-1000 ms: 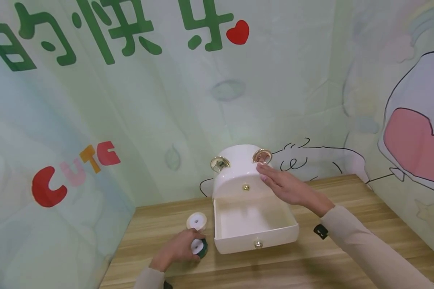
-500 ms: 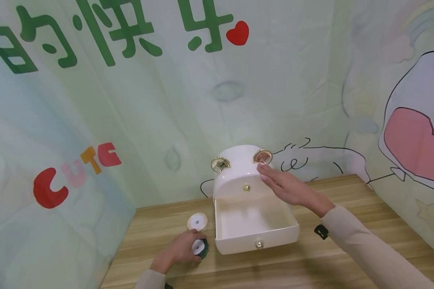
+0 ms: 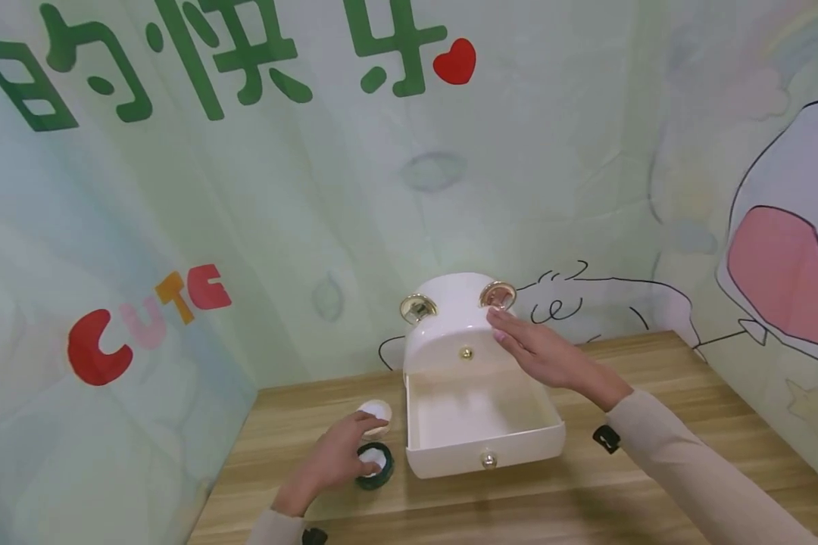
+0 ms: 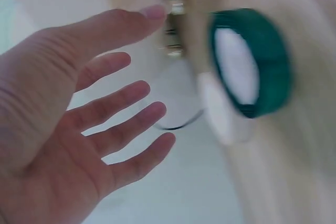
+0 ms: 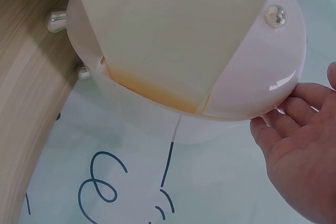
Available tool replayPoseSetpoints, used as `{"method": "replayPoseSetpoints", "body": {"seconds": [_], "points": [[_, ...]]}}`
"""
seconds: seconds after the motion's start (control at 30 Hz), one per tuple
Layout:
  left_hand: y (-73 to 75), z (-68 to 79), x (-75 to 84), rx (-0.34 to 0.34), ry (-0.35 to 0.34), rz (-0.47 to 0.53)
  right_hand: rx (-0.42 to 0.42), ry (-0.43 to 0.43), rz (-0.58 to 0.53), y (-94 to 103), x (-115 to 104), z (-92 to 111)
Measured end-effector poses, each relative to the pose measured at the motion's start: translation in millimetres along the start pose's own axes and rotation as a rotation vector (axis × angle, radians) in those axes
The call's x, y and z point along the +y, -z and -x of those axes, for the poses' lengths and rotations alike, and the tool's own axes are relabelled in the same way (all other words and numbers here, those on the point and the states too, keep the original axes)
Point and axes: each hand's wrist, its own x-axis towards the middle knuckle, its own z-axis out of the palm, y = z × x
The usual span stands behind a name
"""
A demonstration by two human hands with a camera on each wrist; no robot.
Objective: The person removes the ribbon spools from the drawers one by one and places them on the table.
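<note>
A white drawer box (image 3: 443,322) with a rounded top and gold fittings stands at the back of the table, its lower drawer (image 3: 484,450) pulled out. My right hand (image 3: 541,352) rests against the box's upper right side, fingertips touching its edge, as the right wrist view also shows. Left of the drawer lie two spools of ribbon, a dark green one (image 3: 376,478) nearer me and a cream one (image 3: 376,409) behind it. My left hand (image 3: 334,454) hovers over them, partly covering both. In the left wrist view its fingers are spread and hold nothing, apart from the green spool (image 4: 275,69).
The wood-grain table (image 3: 300,424) is enclosed by printed cloth walls (image 3: 313,212) behind and on both sides. Gold knobs (image 3: 489,460) stick out of the drawer front. Dark wrist straps (image 3: 607,438) sit at both sleeves.
My left hand has let go of the green spool and lifted off it, leaving it on the table. My right hand stays in place against the box.
</note>
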Motion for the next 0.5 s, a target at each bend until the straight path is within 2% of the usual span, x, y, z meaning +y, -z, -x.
{"method": "replayPoseSetpoints", "body": {"seconds": [0.1,0.23,0.3,0.4,0.5], "points": [[11.2,3.6,11.5,0.116,0.009,-0.02,0.001,-0.005,-0.006,-1.3,1.3,3.0],[24.5,10.5,27.4,0.25,0.057,0.004,0.001,0.011,-0.006,-3.2,2.7,3.8],[28.5,12.5,34.8,0.305,0.05,0.028,0.004,0.019,-0.006,-3.2,2.9,2.9],[29.4,15.0,46.0,0.388,-0.058,0.036,0.003,0.019,-0.003,-1.1,2.7,1.2],[24.3,17.2,59.3,0.487,-0.186,0.012,0.001,0.02,-0.002,0.8,1.7,-0.2]]}}
